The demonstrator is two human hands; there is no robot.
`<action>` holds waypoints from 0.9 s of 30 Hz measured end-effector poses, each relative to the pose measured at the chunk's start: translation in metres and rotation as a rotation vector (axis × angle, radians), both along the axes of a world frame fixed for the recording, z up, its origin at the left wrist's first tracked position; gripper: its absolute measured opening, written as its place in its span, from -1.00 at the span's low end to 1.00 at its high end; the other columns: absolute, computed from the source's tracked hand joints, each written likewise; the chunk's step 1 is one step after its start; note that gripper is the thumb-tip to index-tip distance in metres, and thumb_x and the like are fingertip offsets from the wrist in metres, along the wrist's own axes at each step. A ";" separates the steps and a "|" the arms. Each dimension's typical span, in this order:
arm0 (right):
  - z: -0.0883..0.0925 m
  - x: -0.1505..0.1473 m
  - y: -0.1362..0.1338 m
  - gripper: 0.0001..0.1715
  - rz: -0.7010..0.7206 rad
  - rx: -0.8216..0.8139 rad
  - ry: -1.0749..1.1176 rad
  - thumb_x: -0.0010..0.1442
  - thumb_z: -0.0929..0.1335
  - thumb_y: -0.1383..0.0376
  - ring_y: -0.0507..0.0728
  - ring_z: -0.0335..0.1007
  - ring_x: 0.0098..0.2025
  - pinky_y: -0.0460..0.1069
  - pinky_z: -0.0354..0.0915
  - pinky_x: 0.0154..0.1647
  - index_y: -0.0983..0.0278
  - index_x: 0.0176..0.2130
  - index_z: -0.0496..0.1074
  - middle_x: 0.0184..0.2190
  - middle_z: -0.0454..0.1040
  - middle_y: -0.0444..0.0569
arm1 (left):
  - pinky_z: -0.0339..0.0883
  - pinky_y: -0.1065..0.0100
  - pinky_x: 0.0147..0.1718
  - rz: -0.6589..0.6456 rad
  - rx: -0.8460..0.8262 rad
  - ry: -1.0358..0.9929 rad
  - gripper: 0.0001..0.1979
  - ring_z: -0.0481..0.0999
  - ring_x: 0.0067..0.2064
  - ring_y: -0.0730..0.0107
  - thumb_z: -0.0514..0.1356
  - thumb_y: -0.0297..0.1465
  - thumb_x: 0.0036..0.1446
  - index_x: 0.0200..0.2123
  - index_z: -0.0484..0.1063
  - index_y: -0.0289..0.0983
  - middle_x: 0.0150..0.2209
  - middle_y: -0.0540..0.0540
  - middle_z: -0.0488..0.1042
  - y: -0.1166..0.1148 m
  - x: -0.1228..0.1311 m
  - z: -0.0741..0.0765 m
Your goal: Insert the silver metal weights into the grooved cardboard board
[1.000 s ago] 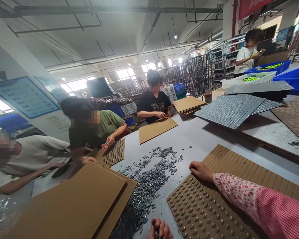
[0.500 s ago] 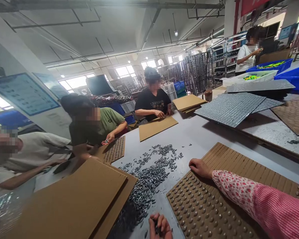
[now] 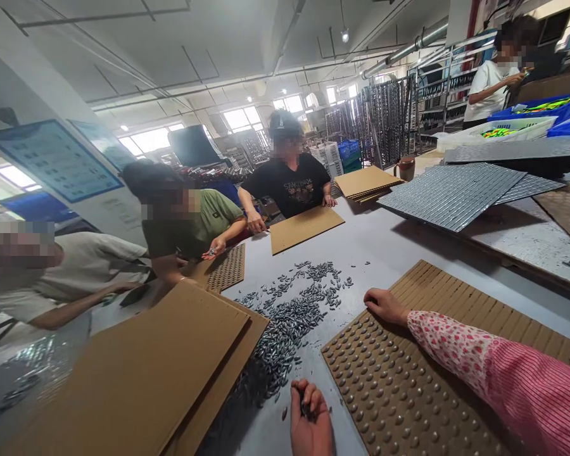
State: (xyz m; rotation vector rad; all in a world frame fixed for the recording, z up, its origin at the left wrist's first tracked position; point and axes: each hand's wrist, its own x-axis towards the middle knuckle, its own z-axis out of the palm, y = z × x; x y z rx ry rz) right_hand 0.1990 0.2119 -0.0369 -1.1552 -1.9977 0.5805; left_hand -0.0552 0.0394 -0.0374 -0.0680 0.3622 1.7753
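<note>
Palm up, my left hand (image 3: pixel 311 418) curls around several small dark spindle-shaped metal pieces (image 3: pixel 306 408) near the table's front. Past a pink-patterned sleeve, my right hand (image 3: pixel 384 305) bends its fingers down at the far left edge of a grooved brown cardboard sheet (image 3: pixel 460 294). Whatever is between those fingertips is hidden. Rows of rounded metal pieces (image 3: pixel 388 384) sit on the sheet's near part, and its far part shows bare grooves. Left of the sheet, a pile of loose metal pieces (image 3: pixel 289 332) spreads over the white table (image 3: pixel 356 247).
Large cardboard sheets (image 3: pixel 161 354) lie stacked at the left. Grey ribbed panels (image 3: pixel 451 193) overlap at the back right, near a brown mug (image 3: pixel 406 167). Across the table, a person in black (image 3: pixel 297 183) touches a plain sheet (image 3: pixel 308 229); a person in green (image 3: pixel 204 221) holds small pieces.
The view has shifted slightly, bringing more of my left hand into sight. My right hand stays at the sheet's edge. The person in black has moved one hand to the plain sheet's left side.
</note>
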 end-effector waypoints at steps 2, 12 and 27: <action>0.001 0.000 0.000 -0.85 0.000 -0.003 -0.002 0.08 0.25 0.39 0.06 0.32 -0.34 -0.06 0.22 -0.25 0.30 -0.37 0.41 -0.40 0.44 -0.04 | 0.15 0.56 -0.59 -0.010 0.012 0.006 -0.81 0.26 -0.53 0.66 -0.07 -0.53 0.24 -0.30 0.32 -0.30 -0.43 0.02 0.30 0.000 0.000 0.000; -0.004 0.001 0.002 -0.84 0.012 0.014 0.005 0.09 0.23 0.39 0.04 0.31 -0.34 -0.07 0.21 -0.26 0.30 -0.37 0.40 -0.40 0.43 -0.05 | 0.15 0.53 -0.60 0.015 -0.060 0.040 -0.82 0.26 -0.53 0.64 -0.06 -0.56 0.23 -0.27 0.31 -0.28 -0.40 0.01 0.32 -0.002 0.003 0.005; 0.000 -0.001 0.001 -0.85 -0.014 0.011 0.011 0.05 0.26 0.42 0.05 0.34 -0.33 -0.07 0.22 -0.26 0.30 -0.37 0.41 -0.40 0.45 -0.05 | 0.15 0.61 -0.64 0.025 -0.127 0.088 -0.86 0.22 -0.55 0.68 -0.02 -0.51 0.22 -0.31 0.32 -0.29 -0.43 0.03 0.30 0.004 0.002 0.003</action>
